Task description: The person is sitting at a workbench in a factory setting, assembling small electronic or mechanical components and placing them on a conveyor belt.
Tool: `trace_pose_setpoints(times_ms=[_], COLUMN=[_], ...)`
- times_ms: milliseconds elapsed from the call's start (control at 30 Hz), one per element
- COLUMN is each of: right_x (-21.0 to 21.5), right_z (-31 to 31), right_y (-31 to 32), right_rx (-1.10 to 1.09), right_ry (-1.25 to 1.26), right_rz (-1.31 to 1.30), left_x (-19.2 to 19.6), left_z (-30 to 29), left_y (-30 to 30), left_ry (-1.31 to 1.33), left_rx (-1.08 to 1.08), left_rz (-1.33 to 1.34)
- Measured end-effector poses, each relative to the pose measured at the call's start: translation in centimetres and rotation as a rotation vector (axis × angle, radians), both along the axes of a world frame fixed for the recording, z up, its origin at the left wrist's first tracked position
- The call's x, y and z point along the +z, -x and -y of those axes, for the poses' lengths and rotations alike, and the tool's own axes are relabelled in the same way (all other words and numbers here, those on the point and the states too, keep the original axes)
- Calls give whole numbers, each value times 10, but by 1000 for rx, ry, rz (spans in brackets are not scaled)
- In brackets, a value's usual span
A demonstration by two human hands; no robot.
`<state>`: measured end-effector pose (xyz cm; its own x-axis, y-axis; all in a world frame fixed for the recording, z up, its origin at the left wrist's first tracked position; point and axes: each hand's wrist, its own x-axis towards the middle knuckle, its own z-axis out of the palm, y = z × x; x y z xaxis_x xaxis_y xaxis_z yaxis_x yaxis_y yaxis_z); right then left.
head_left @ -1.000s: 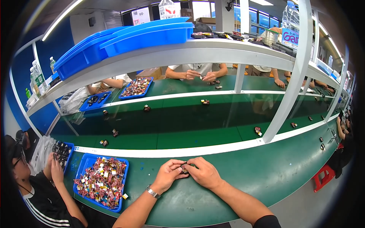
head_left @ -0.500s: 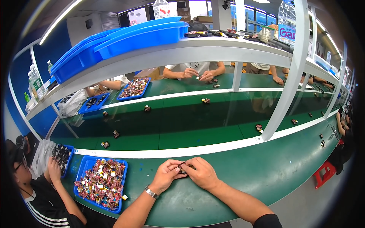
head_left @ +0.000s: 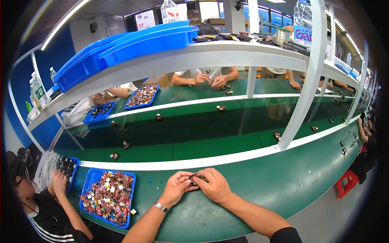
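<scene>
Both of my hands meet over the green bench, bent around a small dark part (head_left: 193,178) with a reddish piece on it. My left hand (head_left: 177,188) grips it from the left between thumb and fingers. From the right, the fingers of my right hand (head_left: 215,187) press on the same part and hide much of it. To the left of my hands lies a blue tray (head_left: 133,190) heaped with small reddish parts (head_left: 108,196) bearing white and yellow pieces.
A white rail (head_left: 182,164) separates my bench from a green conveyor belt (head_left: 210,150) carrying scattered small parts. Blue trays (head_left: 150,44) stand on the overhead shelf. At left, a co-worker (head_left: 52,202) handles black parts by another tray. A red stool (head_left: 345,183) stands at far right.
The small parts on the belt have shifted slightly to the right. My hands stay around the dark part with only slight finger movement.
</scene>
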<state>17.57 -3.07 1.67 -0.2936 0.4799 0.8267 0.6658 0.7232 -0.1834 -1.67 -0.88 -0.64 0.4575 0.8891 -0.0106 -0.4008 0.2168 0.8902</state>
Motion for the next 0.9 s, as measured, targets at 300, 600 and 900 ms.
trace_pose_setpoints(times_ms=[300, 600, 900], right_x=[-8, 8, -10], right_z=[-1, 5, -26], right_y=[-2, 5, 14], right_rx=[-22, -5, -4], right_ry=[-18, 58, 107], right_rz=[37, 47, -24], left_x=[6, -7, -4], left_z=[0, -3, 1], left_y=[-6, 1, -3], left_ry=[2, 48, 63], left_rx=[19, 19, 54], left_rz=[-23, 8, 40])
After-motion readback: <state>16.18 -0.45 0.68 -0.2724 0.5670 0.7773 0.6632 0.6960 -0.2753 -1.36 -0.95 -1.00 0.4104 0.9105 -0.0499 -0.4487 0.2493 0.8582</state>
